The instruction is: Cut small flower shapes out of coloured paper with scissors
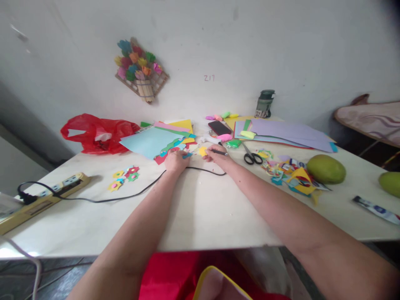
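A white-topped desk [200, 208] was set against a plain pale wall, on which a wooden rack of coloured paper flowers [139, 68] was hung. Both arms were stretched out to the far middle of the desk. The left hand [176, 160] was laid flat, fingers pressed down on a small blue paper scrap [187, 155] at the edge of a heap of coloured paper sheets [162, 139]; its grip was not closed round anything. The right hand [217, 153] was clenched on a slim black pen [218, 152], held close to a small yellow paper cut-out [203, 151] just beside the fingertips.

The pen lay in the hand with its long axis running almost left to right, the far end pointing to the person's right; which end carried the tip could not be told. It was judged light, stiff and smooth, best pinched near the writing end. The paper cut-out was judged very light, thin and easily creased, best held down flat or lifted by an edge.

A thin black cable [125, 196] was trailed from a beige power strip [46, 196] towards the hands. Black-handled scissors [252, 156], a dark phone [219, 127] and a green mango [326, 168] were lying to the right, well apart from the hands.
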### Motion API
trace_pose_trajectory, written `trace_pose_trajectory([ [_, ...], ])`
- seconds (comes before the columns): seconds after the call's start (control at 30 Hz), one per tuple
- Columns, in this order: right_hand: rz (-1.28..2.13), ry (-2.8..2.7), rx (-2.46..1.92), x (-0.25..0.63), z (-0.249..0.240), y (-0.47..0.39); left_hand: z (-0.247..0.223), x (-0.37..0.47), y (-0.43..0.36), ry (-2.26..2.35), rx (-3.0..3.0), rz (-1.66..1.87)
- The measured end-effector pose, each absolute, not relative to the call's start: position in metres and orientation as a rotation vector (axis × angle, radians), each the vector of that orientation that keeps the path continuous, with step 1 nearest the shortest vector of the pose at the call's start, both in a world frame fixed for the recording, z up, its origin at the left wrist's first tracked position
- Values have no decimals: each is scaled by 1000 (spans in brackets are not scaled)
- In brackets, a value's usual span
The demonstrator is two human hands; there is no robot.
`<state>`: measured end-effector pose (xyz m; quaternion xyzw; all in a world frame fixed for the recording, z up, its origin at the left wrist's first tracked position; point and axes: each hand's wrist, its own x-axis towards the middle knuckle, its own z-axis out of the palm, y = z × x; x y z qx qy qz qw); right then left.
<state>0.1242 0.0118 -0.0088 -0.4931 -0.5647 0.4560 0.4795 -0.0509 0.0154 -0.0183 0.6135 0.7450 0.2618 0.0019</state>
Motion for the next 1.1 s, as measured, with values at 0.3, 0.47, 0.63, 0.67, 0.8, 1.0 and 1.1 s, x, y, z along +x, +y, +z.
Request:
trace_pose_trajectory([
  [0.3,1108,-1393,-1206,125,-13,15,-14,-51,17,2284,1784,867],
  [0.47,1110,-1404,-1200,126,-12,14,-14,-51,17,2292,1749,879],
  [0.63,1105,-1402,-1209,126,-11,13,-10,-52,15,2275,1717,879],
  [0.67,1105,-1399,-1207,126,-11,13,-9,-52,14,2266,1719,880],
  [0.8,1109,-1386,-1194,125,-10,13,-5,-53,12,2237,1758,881],
  [1.0,1100,-1387,-1194,125,-10,12,-11,-50,13,2292,1817,858],
  [1.1,1104,-1395,-1186,125,-11,12,-16,-49,14,2288,2034,841],
])
